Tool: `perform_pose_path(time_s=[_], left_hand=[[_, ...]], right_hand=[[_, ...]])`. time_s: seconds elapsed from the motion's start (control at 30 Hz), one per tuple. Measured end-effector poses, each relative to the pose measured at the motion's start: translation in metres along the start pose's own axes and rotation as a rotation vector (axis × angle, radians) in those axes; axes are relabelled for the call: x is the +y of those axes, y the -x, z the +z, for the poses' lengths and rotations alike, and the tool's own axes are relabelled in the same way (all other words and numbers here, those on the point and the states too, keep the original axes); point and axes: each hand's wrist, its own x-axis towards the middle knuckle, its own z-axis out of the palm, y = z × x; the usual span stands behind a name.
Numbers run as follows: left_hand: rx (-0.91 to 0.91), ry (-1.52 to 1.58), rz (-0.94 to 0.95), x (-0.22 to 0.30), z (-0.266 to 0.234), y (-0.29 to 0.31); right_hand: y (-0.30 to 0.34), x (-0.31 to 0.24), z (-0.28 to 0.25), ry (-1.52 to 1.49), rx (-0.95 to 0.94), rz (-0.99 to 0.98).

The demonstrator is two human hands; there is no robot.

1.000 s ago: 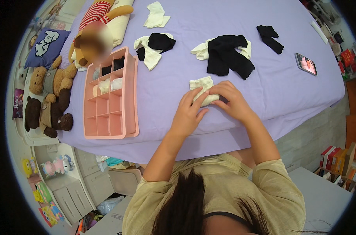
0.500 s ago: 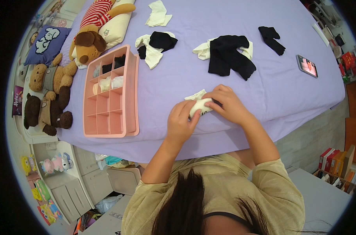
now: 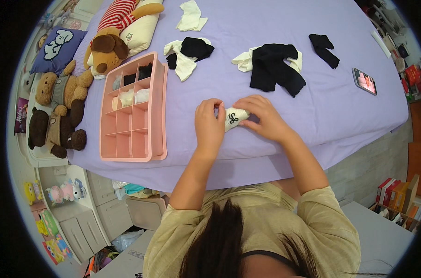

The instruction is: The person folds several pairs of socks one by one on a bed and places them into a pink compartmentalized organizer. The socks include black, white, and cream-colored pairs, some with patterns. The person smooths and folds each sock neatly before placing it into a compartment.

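A cream-white sock (image 3: pixel 233 118), rolled into a short bundle with a black pattern showing, lies on the bed between my hands. My left hand (image 3: pixel 209 123) is curled round its left end. On the other end, my right hand (image 3: pixel 262 118) has its thumb below and its fingers above. To the left stands a pink divided storage box (image 3: pixel 156 116). Its far compartments hold rolled black socks (image 3: pixel 145 71), a grey one, and pale ones (image 3: pixel 141 96); its near compartments hold nothing.
Across the purple bedsheet (image 3: pixel 196 162) lie a white pair (image 3: pixel 191 17), mixed black and white socks (image 3: pixel 185 58), a larger black and white pile (image 3: pixel 273 69) and a small black sock (image 3: pixel 324 51). A phone (image 3: pixel 364 82) rests at right. Plush toys (image 3: pixel 62 90) line the left edge.
The sock bundle has been turned and rolled tighter, so its black pattern now faces up. Both hands have shifted slightly, the left one moving up to its end; the loose white end no longer shows.
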Motion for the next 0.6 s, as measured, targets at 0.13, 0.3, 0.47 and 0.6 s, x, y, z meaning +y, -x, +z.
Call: perform_pose_path(time_s=[0.13, 0.3, 0.47, 0.6], left_hand=[[-0.050, 0.063, 0.024, -0.001, 0.001, -0.002], [-0.168, 0.211, 0.077, -0.003, -0.001, 0.001], [-0.404, 0.330, -0.275, 0.012, -0.012, -0.006], [-0.466, 0.575, -0.399, -0.011, 0.005, 0.008]], right_hand=[[-0.001, 0.009, 0.004, -0.005, -0.010, 0.090], [-0.004, 0.010, 0.012, 0.038, 0.073, 0.098], [-0.011, -0.008, 0.020, 0.005, 0.294, 0.562], [-0.006, -0.003, 0.028, -0.075, 0.322, 0.547]])
